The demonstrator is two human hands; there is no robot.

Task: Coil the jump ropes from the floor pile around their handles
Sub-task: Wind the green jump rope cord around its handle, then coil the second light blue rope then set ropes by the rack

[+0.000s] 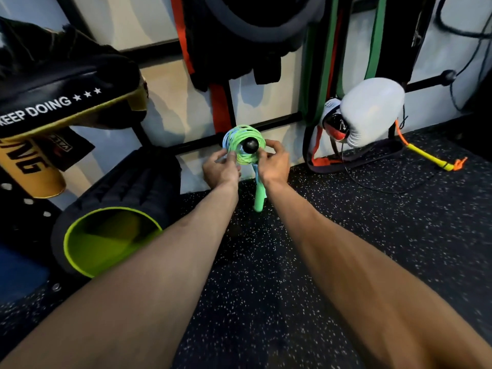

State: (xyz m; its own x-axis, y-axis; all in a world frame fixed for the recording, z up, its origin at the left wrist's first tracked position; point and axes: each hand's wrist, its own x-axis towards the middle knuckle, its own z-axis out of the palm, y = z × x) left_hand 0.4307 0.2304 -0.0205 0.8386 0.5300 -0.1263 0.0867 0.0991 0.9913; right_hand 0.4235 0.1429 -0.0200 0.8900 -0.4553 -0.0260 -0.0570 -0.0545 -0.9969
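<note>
A coiled green and light-blue jump rope hangs looped over a black ball-tipped wall peg near the floor. Its green handle dangles below the coil, between my wrists. My left hand pinches the coil's lower left side with curled fingers. My right hand pinches the coil's right side, thumb and fingers on the loops. Both arms reach forward from the bottom of the view.
A black foam roller with a lime-green core lies at the left under black and gold pads. A white boxing glove hangs on a peg at the right. A yellow and orange rope handle lies on the speckled rubber floor. Resistance bands hang on the wall.
</note>
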